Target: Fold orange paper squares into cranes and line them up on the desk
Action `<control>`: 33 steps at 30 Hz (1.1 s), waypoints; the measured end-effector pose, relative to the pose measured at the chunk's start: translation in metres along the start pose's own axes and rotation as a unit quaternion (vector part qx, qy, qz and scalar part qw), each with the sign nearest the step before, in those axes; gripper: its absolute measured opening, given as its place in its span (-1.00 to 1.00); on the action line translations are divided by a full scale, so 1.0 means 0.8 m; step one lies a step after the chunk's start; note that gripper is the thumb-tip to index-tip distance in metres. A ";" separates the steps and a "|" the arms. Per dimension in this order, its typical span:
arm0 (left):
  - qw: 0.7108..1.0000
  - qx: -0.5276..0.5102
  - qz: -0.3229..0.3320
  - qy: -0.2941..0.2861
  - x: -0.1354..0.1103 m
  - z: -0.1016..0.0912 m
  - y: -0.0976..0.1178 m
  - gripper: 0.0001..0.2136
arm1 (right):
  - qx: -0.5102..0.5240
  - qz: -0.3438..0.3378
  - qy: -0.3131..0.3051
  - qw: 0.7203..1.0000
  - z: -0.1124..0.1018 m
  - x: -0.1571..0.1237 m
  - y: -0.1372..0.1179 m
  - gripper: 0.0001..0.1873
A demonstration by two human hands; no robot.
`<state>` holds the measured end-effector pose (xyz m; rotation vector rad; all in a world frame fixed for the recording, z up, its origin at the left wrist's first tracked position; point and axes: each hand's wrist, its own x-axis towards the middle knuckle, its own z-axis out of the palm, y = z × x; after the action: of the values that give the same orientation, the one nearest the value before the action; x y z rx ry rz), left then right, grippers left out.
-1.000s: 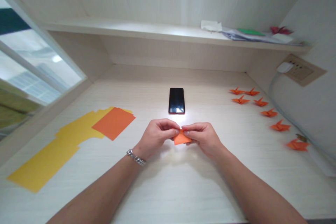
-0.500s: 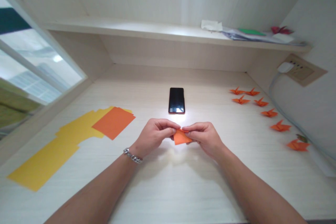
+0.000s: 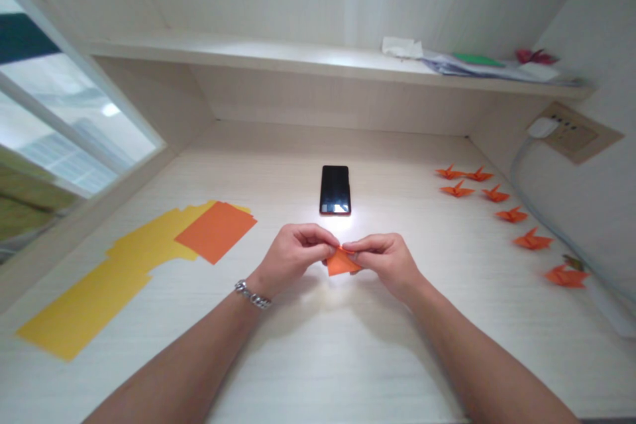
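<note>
A small folded piece of orange paper is held just above the desk, in front of the phone. My left hand pinches its left upper edge between thumb and fingers. From the other side my right hand grips the right upper part, thumb on the near face. The fingertips of both hands almost meet at the paper's top, and they hide its upper folds. Several finished orange paper cranes stand in a line along the right of the desk.
A black phone lies beyond my hands. At left, orange sheets rest on fanned yellow sheets. A cable runs from a wall socket behind the cranes. The shelf above carries papers.
My right fingers have shifted slightly left along the paper, nearer my left fingertips. Both hands keep hold of it; the other things lie as before.
</note>
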<state>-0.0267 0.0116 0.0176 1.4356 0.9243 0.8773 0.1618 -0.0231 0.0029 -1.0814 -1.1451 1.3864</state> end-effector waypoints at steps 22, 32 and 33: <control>0.996 0.082 -0.009 -0.033 -0.001 0.001 0.003 -0.86 | -0.052 0.042 -0.008 0.998 0.000 0.003 -0.002 -0.79; 0.999 0.000 -0.038 -0.032 0.001 0.005 0.005 -0.83 | -0.057 0.043 0.005 0.997 0.001 0.002 -0.003 -0.78; 0.999 -0.006 -0.036 -0.031 0.001 0.005 0.005 -0.84 | -0.058 0.042 0.006 0.997 0.001 0.002 -0.004 -0.78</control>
<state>-0.0226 0.0105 0.0212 1.4027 0.9158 0.7795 0.1610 -0.0211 0.0059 -1.2324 -1.1948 1.3901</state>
